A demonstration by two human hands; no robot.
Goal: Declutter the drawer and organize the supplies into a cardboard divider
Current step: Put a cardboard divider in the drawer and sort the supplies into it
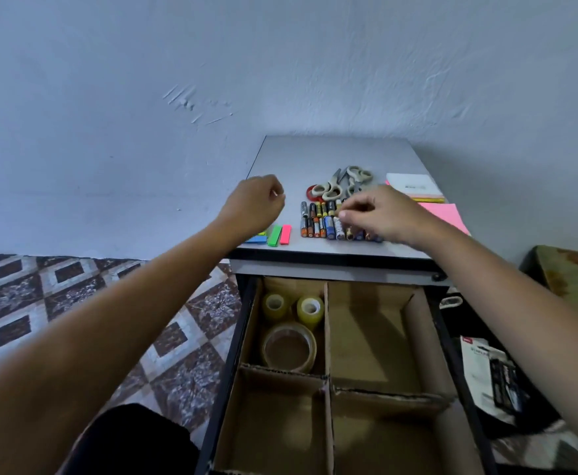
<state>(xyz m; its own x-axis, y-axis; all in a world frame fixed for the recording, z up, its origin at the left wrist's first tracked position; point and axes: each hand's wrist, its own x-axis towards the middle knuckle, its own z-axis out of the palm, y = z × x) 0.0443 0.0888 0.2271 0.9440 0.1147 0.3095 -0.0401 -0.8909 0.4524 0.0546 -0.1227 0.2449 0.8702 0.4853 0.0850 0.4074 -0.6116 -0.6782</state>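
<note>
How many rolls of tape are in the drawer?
3, all in the divider's back-left compartment: two small yellowish rolls, one large clear roll in front. Drawer's front is cropped.

A scuffed pale wall is seen beyond the left hand, a diamond-tiled floor is spread below and left of it, a black-and-white packet is laid well below the right hand, and green patterned fabric is seen to that hand's right.
</note>
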